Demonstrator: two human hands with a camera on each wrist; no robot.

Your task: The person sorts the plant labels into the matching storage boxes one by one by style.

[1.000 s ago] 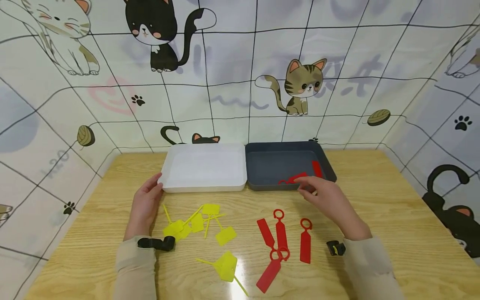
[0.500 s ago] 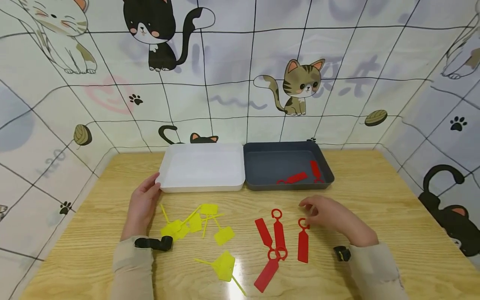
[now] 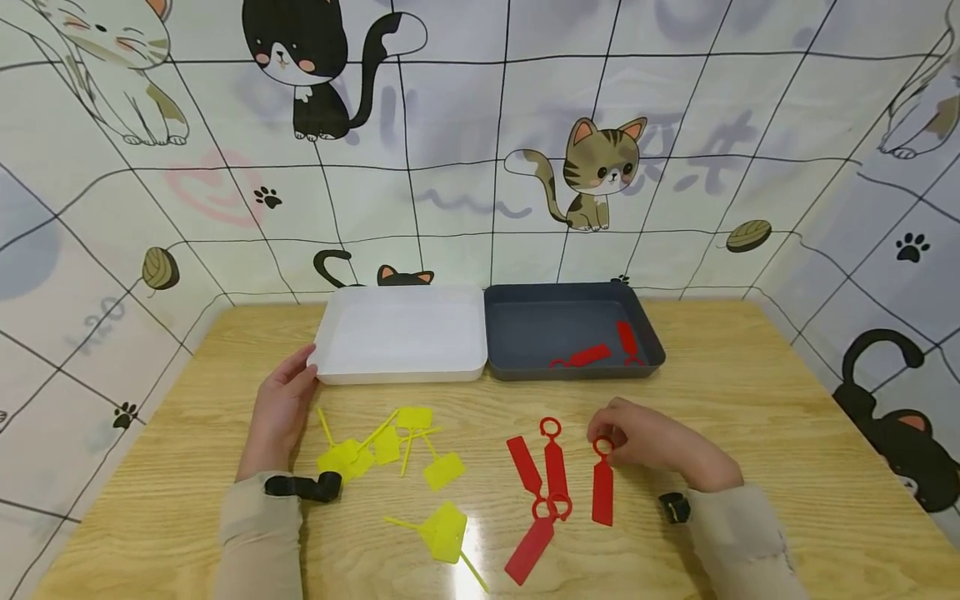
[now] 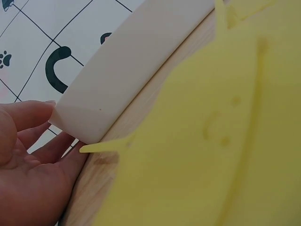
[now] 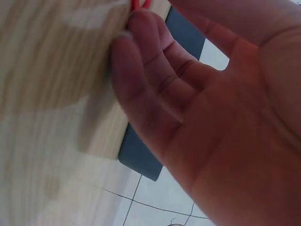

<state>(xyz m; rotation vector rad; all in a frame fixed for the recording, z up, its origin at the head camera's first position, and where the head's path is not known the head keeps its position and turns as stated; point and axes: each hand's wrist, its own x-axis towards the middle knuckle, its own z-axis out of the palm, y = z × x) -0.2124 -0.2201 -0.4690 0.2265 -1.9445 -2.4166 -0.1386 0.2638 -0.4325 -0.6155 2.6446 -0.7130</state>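
Observation:
In the head view, my right hand (image 3: 648, 442) pinches the open ring of a red plastic tag (image 3: 603, 492), whose flat end lies towards me on the table. The right wrist view shows a bit of the red ring (image 5: 140, 4) at the fingertips; the thumb's contact is hidden. My left hand (image 3: 281, 408) rests relaxed fingers against the left front corner of a white tray (image 3: 401, 375). Several more red tags (image 3: 554, 471) lie left of the right hand. Beside my left hand are several yellow plastic tags with thin stems (image 3: 444, 472).
A dark grey tray (image 3: 558, 374) stands against the white tray's right side, with two red tags (image 3: 588, 356) inside. One pair of yellow tags (image 3: 446, 533) lies nearer the front. The wooden table (image 3: 750, 400) ends at a cat-patterned cloth wall (image 3: 450, 200).
My right hand has come back from over the dark grey tray to the ring of the rightmost red tag on the table. The left hand has stayed at the white tray.

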